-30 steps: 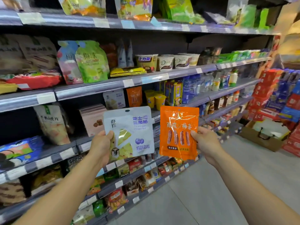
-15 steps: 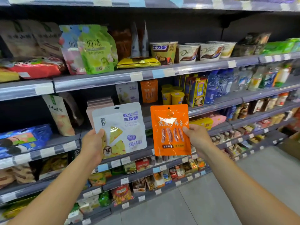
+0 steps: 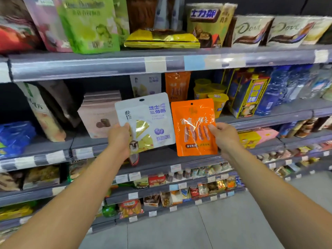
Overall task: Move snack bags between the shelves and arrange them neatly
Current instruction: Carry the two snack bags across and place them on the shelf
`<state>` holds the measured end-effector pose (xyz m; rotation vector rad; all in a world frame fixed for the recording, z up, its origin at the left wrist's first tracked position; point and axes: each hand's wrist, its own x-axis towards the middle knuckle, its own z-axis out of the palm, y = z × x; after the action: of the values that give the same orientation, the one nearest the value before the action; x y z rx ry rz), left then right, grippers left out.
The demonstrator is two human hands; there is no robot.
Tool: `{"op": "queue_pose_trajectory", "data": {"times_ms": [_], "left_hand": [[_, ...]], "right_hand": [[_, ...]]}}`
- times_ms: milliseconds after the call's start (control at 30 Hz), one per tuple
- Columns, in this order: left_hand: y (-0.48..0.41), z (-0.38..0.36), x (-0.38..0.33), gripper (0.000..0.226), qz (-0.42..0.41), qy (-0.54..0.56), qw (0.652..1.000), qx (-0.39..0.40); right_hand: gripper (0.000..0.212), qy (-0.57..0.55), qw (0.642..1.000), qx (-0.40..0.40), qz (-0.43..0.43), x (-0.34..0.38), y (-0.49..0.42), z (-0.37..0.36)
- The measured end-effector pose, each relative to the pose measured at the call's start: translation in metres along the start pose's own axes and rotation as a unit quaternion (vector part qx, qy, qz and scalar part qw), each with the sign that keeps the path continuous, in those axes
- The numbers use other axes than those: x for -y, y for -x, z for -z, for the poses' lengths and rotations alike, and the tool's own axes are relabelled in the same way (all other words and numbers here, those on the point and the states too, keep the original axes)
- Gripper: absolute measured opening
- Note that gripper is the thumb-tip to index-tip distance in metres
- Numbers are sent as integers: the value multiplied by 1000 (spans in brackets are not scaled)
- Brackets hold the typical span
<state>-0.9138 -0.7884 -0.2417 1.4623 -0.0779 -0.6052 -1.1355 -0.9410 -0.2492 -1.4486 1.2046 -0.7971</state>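
Left hand [image 3: 119,139]: just left of the frame's centre, arm reaching up from the lower left. The thumb lies on the front of the white snack bag [image 3: 149,123] and the fingers curl behind it, pinching its lower left edge.
Right hand [image 3: 224,137]: just right of centre, arm coming from the lower right. The thumb presses the front of the orange snack bag [image 3: 195,126] and the fingers wrap behind its right edge.
White snack bag: held upright at the centre of the frame, leaning slightly, in front of the middle shelf [image 3: 161,157]. It shows blue lettering, yellow wedges and a blueberry.
Orange snack bag: held upright just right of the white one. Their near edges sit very close, but whether they touch cannot be told.
Behind the held bags: a matching white bag [image 3: 145,85] and a matching orange bag [image 3: 177,86] stand side by side at the back of the middle shelf.
Neighbours on that shelf: pink boxes [image 3: 98,114] to the left, yellow cups [image 3: 210,92] to the right.
Upper shelf [image 3: 89,67]: across the top of the frame, carrying a green bag [image 3: 89,24], a flat yellow bag [image 3: 161,39] and chocolate tubs [image 3: 251,31].
Lower frame: further shelves of small packets, then grey floor [image 3: 197,227].
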Motion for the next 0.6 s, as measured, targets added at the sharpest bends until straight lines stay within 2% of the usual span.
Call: {"op": "queue_pose_trajectory", "data": {"times_ms": [133, 300, 467, 600], "left_hand": [[-27, -28, -1, 11, -47, -72, 996, -34], [-64, -52, 11, 21, -98, -73, 990, -75], [-93, -86, 25, 13, -170, -106, 968, -154], [-117, -106, 24, 17, -215, -107, 946, -218]], "right_hand": [[26, -12, 1000, -2, 1, -1, -51, -10], [31, -31, 999, -3, 18, -4, -115, -30], [23, -52, 998, -9, 29, 2, -178, -70], [22, -99, 995, 6, 26, 4, -209, -101]]}}
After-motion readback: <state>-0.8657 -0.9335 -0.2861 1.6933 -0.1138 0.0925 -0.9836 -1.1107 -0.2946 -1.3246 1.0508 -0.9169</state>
